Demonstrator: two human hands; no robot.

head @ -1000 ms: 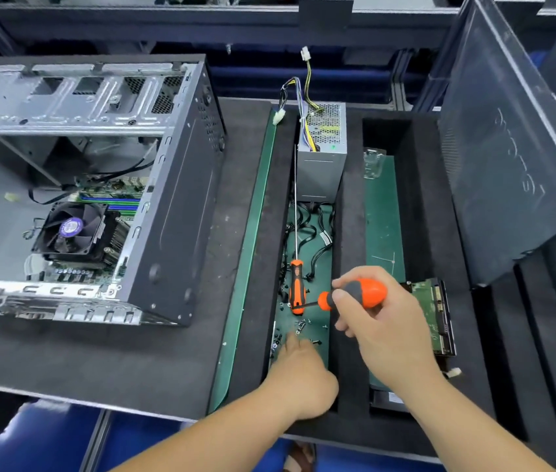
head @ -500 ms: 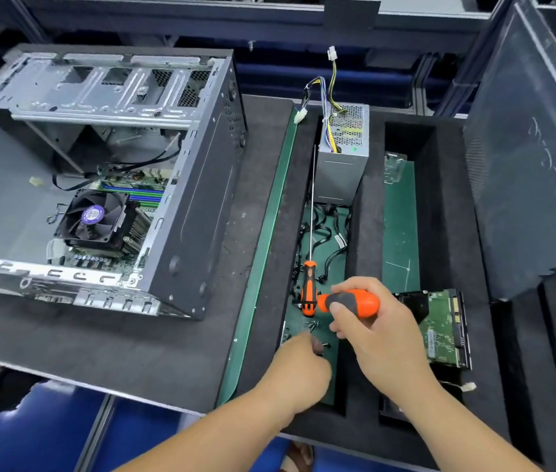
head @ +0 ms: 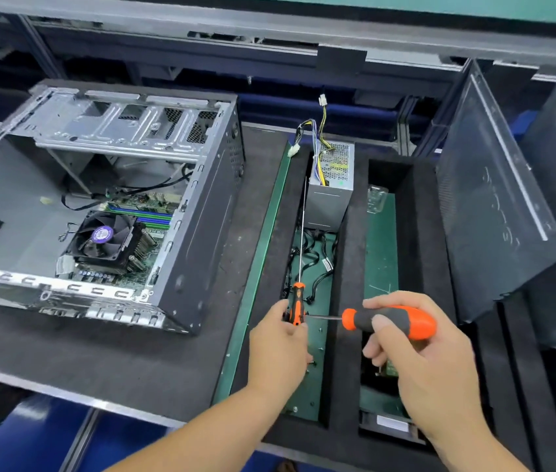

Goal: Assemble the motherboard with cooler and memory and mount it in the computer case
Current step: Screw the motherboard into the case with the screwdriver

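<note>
Risen from the loose screws (head: 317,352) to pinch, seemingly, one tiny slippery screw at the tip of the screwdriver (head: 388,321) gripped by its rubbery handle.

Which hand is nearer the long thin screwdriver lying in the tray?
Left. The left hand is right at the long screwdriver, fingertips against its handle. The right hand is off to its right, gripping the stubby screwdriver over the foam divider.
</note>
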